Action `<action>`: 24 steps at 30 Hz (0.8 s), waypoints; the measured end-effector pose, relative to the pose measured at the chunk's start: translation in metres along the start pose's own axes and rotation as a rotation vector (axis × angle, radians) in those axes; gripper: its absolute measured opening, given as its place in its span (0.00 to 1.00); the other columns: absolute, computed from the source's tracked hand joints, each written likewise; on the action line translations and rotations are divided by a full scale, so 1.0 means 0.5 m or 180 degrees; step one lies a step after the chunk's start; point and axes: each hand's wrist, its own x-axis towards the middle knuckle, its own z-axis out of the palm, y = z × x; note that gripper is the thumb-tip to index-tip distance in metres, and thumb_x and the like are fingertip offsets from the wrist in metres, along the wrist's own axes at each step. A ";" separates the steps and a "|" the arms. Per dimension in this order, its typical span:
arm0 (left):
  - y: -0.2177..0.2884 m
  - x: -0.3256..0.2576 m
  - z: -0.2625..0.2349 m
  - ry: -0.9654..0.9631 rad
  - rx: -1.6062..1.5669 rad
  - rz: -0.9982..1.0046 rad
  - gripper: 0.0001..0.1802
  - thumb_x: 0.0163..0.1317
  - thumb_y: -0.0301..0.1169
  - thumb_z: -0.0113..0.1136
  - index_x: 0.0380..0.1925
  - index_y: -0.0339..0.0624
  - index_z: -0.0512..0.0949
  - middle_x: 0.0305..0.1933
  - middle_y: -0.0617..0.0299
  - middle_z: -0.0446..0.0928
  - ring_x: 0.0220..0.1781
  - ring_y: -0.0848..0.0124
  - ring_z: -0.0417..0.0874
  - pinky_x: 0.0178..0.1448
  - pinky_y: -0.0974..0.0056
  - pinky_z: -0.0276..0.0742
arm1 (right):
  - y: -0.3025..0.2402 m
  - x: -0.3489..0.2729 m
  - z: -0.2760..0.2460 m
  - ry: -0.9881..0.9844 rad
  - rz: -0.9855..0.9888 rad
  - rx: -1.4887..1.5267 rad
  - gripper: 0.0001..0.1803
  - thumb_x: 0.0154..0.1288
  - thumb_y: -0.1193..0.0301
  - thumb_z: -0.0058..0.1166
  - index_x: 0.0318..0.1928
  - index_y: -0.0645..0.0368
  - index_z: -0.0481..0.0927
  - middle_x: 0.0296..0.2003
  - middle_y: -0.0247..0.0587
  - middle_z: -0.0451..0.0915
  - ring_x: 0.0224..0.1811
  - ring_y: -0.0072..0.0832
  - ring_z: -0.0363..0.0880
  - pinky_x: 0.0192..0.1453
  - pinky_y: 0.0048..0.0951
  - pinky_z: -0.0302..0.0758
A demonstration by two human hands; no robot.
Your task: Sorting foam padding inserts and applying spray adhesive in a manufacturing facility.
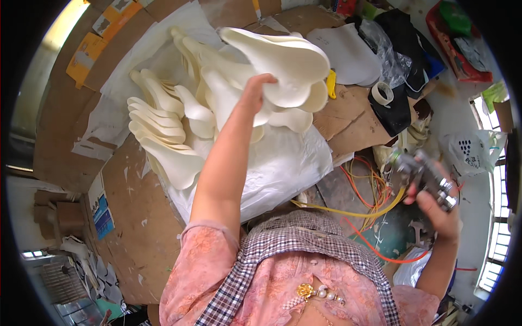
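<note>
The left hand (255, 89) grasps 1 cream foam saddle pad (277, 60), raised just above the pile of like pads (163, 130) on white sheeting (283, 168). Well right of that grip, the right hand (437, 204) clenches a metal pneumatic stapler (421, 174), yellow hose (348, 209) trailing below.
</note>
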 end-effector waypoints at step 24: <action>0.063 -0.739 -0.339 0.1803 0.0720 0.2821 0.15 0.51 0.29 0.56 0.39 0.36 0.76 0.39 0.55 0.77 0.43 0.64 0.78 0.48 0.60 0.74 | 0.139 0.266 0.284 -0.2986 -0.0303 0.0131 0.31 0.57 0.70 0.53 0.60 0.69 0.59 0.33 0.42 0.75 0.33 0.27 0.75 0.40 0.28 0.72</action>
